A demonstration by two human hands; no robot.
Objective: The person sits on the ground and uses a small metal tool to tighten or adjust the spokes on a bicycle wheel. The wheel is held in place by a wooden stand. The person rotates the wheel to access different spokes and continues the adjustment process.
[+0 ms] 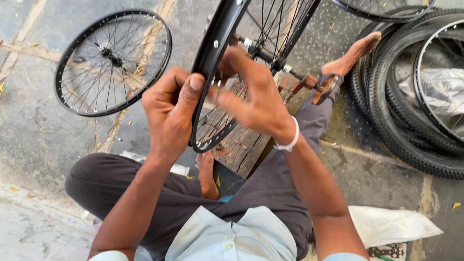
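Observation:
A black spoked bicycle wheel rim (216, 53) stands upright in front of me on a wooden stand (247, 145). My left hand (169, 111) grips the rim's left side, with the thumb pressed on its outer face. On the right side of the rim, my right hand (251, 96) reaches into the spokes with fingers spread; a white band circles its wrist. The wheel's axle (263, 54) juts out just above the right hand.
Another spoked wheel (112, 62) lies flat on the stone floor at the left. Stacked tyres and rims (411, 92) lie at the right. My legs are folded under the wheel, one foot (352, 55) stretched toward the tyres. A white cloth (386, 224) lies at the lower right.

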